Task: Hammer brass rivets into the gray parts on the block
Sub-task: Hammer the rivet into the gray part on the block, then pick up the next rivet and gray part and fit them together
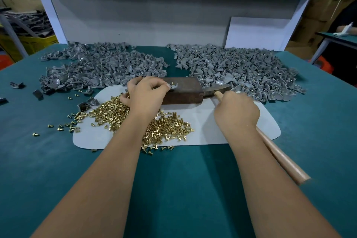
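Note:
A rusty brown metal block (183, 91) lies on a pale mat (202, 125). My left hand (146, 92) pinches a small gray part (172, 85) on the block's left top edge, and a brass rivet stands in that part. My right hand (236, 112) grips the wooden handle (284, 160) of a hammer. The hammer's metal head (216, 89) rests just right of the block. Loose brass rivets (166, 127) lie heaped on the mat under my left forearm.
Two big heaps of gray parts (100, 65) (241, 69) cover the back of the green table (38, 160). A few dark parts (37, 93) and stray rivets lie at the left. A white panel (257, 33) leans at the back right.

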